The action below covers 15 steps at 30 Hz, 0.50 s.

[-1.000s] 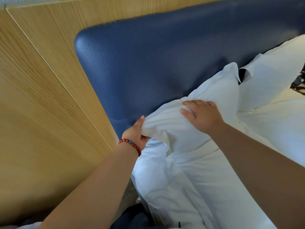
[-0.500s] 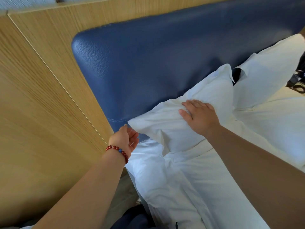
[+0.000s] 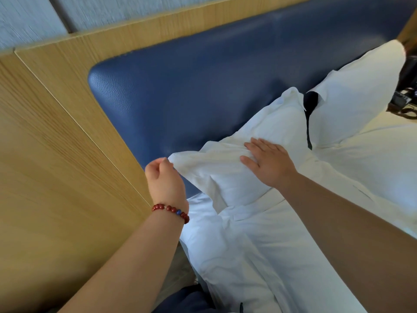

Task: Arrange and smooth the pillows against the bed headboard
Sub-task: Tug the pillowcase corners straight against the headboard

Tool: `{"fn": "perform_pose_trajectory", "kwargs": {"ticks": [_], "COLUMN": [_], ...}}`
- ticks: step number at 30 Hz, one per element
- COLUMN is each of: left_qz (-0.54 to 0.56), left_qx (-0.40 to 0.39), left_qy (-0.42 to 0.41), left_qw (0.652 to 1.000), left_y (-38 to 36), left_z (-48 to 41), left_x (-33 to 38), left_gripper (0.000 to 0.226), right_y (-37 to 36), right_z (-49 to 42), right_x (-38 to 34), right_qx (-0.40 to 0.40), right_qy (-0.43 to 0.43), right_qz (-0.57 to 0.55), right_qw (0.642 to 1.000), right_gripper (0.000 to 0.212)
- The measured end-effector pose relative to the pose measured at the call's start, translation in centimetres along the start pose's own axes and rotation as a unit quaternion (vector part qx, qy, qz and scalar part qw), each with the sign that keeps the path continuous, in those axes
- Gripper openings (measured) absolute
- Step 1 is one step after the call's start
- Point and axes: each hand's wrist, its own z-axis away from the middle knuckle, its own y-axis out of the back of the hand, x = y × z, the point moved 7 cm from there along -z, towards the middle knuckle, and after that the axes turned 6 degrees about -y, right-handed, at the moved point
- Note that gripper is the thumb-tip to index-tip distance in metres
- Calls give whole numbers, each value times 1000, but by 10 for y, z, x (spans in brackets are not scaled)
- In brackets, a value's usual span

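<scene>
Two white pillows lean against the padded blue headboard. On the near pillow my right hand lies flat, fingers straight, pressing its upper face. At that pillow's left corner my left hand, with a red bead bracelet on the wrist, has its fingers curled and pinches the corner fabric. The far pillow stands to the right, tilted against the headboard, with a dark gap between the two pillows.
A light wooden wall panel runs along the left, close to the bed's edge. White bedding covers the mattress below the pillows. Dark objects sit beyond the far pillow at the right edge.
My left hand let go of the pillow corner, opened briefly, then pinched the corner again. My right hand went from gripping the pillow top to lying flat on it.
</scene>
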Motion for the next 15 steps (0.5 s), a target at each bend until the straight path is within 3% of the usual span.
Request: {"fn": "perform_pose_trajectory", "kwargs": {"ticks": [3,5,7,9,11,15], "left_qz": [-31,-110,-238,-363,-456,-547], "left_qx": [-129,-244,-334,-386,-413,-442], "left_qy": [-94,-194,-322,-433,-468,-449], "left_qw": [987,944,853,729,635,551], "left_y": [-36,-70,-105,-139,-170,-212], "left_z": [18,27,31,30,22,-2], "left_x": [17,23,20,13,0,-36], "left_gripper": [19,22,25,30,36,53], "right_y": [0,4,10,19,28,38], "right_z": [0,-1,-2,-6,-13,-42], "right_x": [0,0,0,4,14,38], "right_qx": [1,9,17,29,43,49], "right_qy": [11,25,47,67,72,92], "right_qz": [-13,-29,-41,-44,-36,22], "right_qw": [1000,999,998,996,996,994], "right_gripper": [73,83,85,83,79,73]}}
